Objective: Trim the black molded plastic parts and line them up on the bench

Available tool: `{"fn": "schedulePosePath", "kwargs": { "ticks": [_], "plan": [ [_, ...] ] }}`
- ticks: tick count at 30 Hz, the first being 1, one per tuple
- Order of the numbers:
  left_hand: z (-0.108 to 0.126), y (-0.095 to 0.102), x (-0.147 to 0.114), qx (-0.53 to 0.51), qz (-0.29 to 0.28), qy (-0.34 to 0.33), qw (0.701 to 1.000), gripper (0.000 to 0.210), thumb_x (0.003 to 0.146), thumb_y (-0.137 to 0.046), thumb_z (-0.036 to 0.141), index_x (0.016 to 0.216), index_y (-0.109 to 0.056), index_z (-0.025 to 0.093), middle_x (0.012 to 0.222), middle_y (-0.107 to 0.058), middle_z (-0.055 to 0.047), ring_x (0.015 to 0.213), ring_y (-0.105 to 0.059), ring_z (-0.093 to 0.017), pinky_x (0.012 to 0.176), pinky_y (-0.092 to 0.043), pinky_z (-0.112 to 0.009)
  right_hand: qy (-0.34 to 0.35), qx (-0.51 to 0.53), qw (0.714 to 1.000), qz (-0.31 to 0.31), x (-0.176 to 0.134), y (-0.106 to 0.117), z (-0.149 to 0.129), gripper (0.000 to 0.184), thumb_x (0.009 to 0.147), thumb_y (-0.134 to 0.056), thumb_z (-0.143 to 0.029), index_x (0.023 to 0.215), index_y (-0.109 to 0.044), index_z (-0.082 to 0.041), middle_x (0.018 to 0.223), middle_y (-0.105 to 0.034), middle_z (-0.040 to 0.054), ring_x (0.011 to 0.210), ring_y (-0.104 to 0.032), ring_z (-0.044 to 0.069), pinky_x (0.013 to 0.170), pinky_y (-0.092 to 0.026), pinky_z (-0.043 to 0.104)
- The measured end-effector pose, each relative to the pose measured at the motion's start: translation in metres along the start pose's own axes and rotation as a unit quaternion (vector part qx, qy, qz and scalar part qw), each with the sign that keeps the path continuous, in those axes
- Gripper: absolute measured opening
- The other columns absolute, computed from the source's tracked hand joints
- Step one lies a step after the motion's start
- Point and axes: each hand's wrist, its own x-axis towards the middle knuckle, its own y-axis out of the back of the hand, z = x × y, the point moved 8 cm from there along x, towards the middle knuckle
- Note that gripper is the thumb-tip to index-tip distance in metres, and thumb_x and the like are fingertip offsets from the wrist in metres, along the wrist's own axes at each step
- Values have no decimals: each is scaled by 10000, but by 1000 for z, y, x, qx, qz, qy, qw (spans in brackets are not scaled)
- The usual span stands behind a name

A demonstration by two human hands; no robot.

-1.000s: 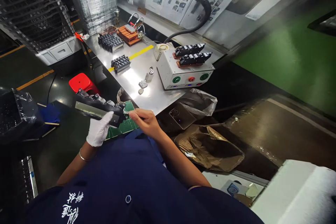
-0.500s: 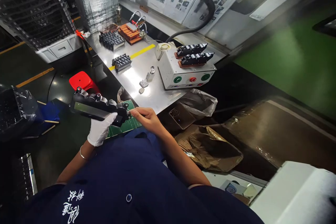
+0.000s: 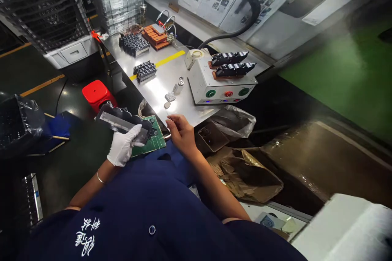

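My left hand point(image 3: 123, 146), in a white glove, grips the lower right end of a black moulded part point(image 3: 122, 125). A flat, shiny grey strip on that part faces up, and rounded lobes run along its far edge. My bare right hand point(image 3: 183, 133) is raised to the right of the part, apart from it, with thumb and forefinger pinched together. Something thin may stick out at its fingertips, too small to make out. Beneath the part lies a green board point(image 3: 156, 140). On the metal table point(image 3: 183, 110) just beyond are a small grey lump point(image 3: 167, 105) and a small can point(image 3: 180, 82).
A white control box point(image 3: 223, 89) carries two black parts point(image 3: 234, 69) on top. More black parts point(image 3: 145, 71) and an orange fixture point(image 3: 157, 37) stand farther back. A red stool point(image 3: 97, 91) is at left; an open brown bag point(image 3: 248, 175) lies at right.
My right hand has come away from the end of the black part and moved right and slightly up. The part has turned, so its flat strip shows brighter. The view has shifted slightly.
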Motion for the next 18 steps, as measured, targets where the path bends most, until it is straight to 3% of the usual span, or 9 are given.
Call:
{"fn": "schedulePosePath", "kwargs": {
  "ticks": [2,4,13,18],
  "plan": [
    [1,1,0,20,12,0,1000,423,523,-860,289,865,-703,98,816,-718,-45,632,-670,-162,410,-537,-217,37,-4,997,-67,-5,-8,-10,347,946,-418,-459,910,-639,-194,735,-633,37,643,-573,149,621,-454,272],
    [3,0,-1,31,15,-10,999,443,508,-866,309,863,-701,102,847,-721,-49,648,-674,-168,420,-548,-229,69,-35,993,-91,-10,-11,-21,370,959,-392,-438,852,-647,-192,744,-645,56,689,-593,162,653,-453,278],
    [1,-1,-5,59,27,-9,998,446,491,-867,344,815,-693,92,790,-721,-66,612,-669,-183,435,-556,-266,79,-116,986,-86,-14,-18,-30,416,961,-405,-426,750,-667,-183,658,-665,59,615,-602,145,580,-398,257],
    [7,0,-5,54,19,-42,997,438,525,-853,339,872,-703,118,832,-729,-52,663,-681,-189,484,-555,-260,65,-113,987,-97,-14,-20,-30,453,967,-384,-440,671,-615,-188,593,-604,35,556,-529,126,556,-363,255]
  ]
}}
